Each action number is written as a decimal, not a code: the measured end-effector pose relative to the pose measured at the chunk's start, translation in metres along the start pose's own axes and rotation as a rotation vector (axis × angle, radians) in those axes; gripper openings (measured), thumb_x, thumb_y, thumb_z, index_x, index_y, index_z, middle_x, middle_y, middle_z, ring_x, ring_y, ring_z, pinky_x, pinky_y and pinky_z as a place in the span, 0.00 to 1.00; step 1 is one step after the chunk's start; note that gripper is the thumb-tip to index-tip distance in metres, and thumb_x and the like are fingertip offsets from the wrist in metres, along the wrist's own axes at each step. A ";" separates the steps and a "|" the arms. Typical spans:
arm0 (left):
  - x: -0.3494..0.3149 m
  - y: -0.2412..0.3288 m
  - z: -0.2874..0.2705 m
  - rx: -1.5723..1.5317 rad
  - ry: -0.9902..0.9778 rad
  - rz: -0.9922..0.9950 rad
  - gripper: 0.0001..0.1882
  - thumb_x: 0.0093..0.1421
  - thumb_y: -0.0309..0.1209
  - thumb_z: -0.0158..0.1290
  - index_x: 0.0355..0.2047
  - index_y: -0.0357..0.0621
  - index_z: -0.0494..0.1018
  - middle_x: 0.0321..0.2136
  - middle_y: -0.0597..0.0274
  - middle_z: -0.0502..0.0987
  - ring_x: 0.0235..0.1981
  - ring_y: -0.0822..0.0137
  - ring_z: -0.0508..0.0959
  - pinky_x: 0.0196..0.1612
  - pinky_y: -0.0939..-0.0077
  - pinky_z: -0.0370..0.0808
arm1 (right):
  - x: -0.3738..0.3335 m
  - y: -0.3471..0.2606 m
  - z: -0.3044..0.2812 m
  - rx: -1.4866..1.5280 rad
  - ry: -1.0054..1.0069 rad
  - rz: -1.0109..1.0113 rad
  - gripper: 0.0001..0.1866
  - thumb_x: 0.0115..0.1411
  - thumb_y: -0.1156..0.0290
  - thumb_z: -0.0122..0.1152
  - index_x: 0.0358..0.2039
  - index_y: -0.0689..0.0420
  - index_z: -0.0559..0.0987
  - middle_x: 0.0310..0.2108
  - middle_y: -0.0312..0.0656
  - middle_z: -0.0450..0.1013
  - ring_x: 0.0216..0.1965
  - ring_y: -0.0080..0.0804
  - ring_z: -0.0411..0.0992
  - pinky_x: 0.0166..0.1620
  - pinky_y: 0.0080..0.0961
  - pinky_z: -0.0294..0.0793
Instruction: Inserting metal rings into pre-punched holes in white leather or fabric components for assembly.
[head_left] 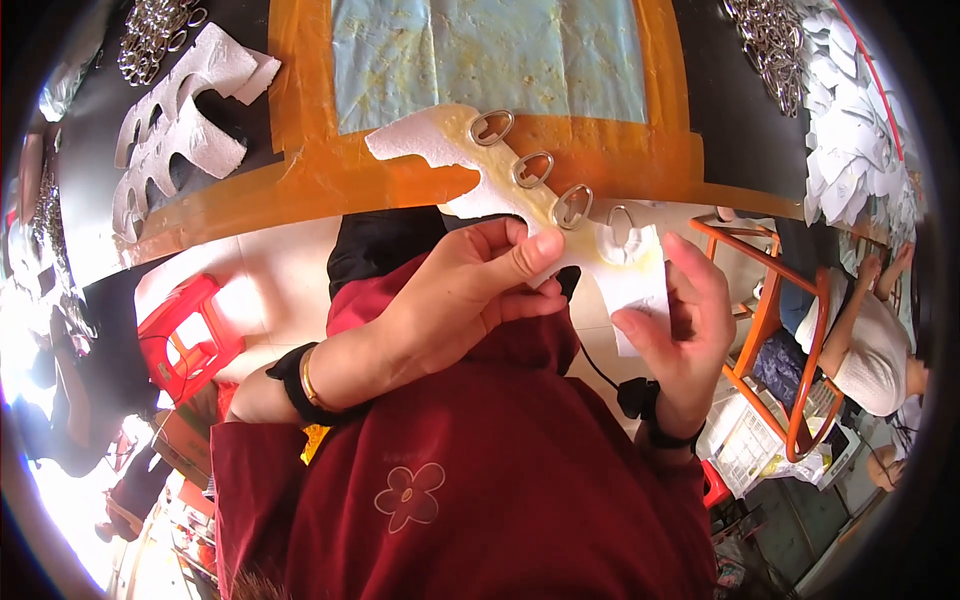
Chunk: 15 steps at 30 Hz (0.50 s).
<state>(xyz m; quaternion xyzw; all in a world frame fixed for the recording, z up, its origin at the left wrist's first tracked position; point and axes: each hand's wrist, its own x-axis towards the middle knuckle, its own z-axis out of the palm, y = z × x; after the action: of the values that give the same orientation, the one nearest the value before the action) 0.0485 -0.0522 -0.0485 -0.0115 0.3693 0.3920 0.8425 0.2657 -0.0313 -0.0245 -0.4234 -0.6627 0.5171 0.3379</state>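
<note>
Between my two hands is a white cut-out piece (425,132) of fabric-like material with curved notches and a yellowish strip along its edge. Several silver metal rings (533,169) sit along that strip, one of them at the right end where the edge curls around it. My left hand (490,268) pinches the piece near its middle, thumb on top. My right hand (685,320) grips the right end between thumb and fingers. The left part of the piece lies over the orange-taped table edge (400,185).
Finished-looking white cut-outs (180,130) with notches lie on the dark table at left. Piles of metal rings (150,35) lie at back left and back right. White pieces (850,130) heap at far right. A red stool (190,335) stands at left; another person (870,350) sits at right.
</note>
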 end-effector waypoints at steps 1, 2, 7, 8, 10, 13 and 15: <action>-0.001 0.000 0.002 0.025 -0.011 -0.026 0.16 0.61 0.38 0.56 0.42 0.38 0.71 0.35 0.65 0.74 0.35 0.75 0.76 0.42 0.79 0.78 | -0.002 0.000 -0.001 0.002 0.001 0.001 0.32 0.50 0.81 0.70 0.55 0.66 0.68 0.49 0.46 0.73 0.41 0.23 0.74 0.40 0.18 0.74; -0.001 -0.001 0.004 0.049 -0.022 -0.051 0.16 0.62 0.38 0.55 0.43 0.37 0.70 0.33 0.65 0.74 0.34 0.74 0.77 0.43 0.77 0.79 | -0.004 0.000 -0.003 -0.016 -0.001 0.008 0.31 0.49 0.80 0.71 0.54 0.66 0.69 0.49 0.46 0.74 0.42 0.24 0.74 0.40 0.18 0.75; 0.001 -0.005 0.001 0.003 -0.052 -0.025 0.13 0.61 0.34 0.56 0.42 0.40 0.70 0.32 0.68 0.74 0.33 0.77 0.76 0.43 0.77 0.79 | -0.009 0.003 -0.003 -0.051 0.027 -0.034 0.31 0.46 0.78 0.73 0.52 0.66 0.71 0.48 0.48 0.75 0.44 0.28 0.75 0.42 0.20 0.76; 0.002 -0.006 0.000 -0.045 -0.069 -0.055 0.09 0.61 0.32 0.57 0.38 0.42 0.72 0.33 0.68 0.75 0.34 0.77 0.77 0.42 0.80 0.79 | -0.010 0.005 -0.004 -0.075 0.029 -0.070 0.31 0.46 0.78 0.74 0.51 0.65 0.72 0.47 0.48 0.75 0.45 0.30 0.76 0.42 0.21 0.76; 0.004 -0.008 -0.001 -0.092 -0.085 -0.084 0.06 0.60 0.31 0.57 0.35 0.44 0.73 0.33 0.69 0.77 0.35 0.77 0.78 0.41 0.83 0.79 | -0.010 0.007 -0.006 -0.097 0.032 -0.107 0.31 0.45 0.77 0.74 0.51 0.65 0.72 0.47 0.49 0.75 0.45 0.32 0.76 0.42 0.22 0.77; 0.007 -0.013 0.000 -0.109 -0.052 -0.023 0.08 0.62 0.31 0.55 0.41 0.46 0.72 0.31 0.71 0.75 0.34 0.78 0.76 0.42 0.79 0.79 | -0.008 0.008 -0.006 -0.171 0.039 -0.136 0.30 0.44 0.77 0.75 0.49 0.64 0.73 0.45 0.49 0.76 0.44 0.36 0.77 0.42 0.24 0.78; 0.008 -0.012 0.002 -0.114 -0.045 0.032 0.06 0.62 0.30 0.54 0.39 0.48 0.73 0.31 0.72 0.75 0.35 0.79 0.76 0.41 0.80 0.79 | -0.007 0.010 -0.007 -0.167 0.072 -0.159 0.30 0.43 0.76 0.75 0.49 0.64 0.73 0.45 0.48 0.76 0.44 0.37 0.77 0.42 0.24 0.78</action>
<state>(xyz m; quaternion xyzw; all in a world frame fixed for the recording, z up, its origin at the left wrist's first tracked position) 0.0612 -0.0550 -0.0554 -0.0446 0.3275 0.4262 0.8421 0.2769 -0.0335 -0.0328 -0.4144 -0.7224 0.4161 0.3651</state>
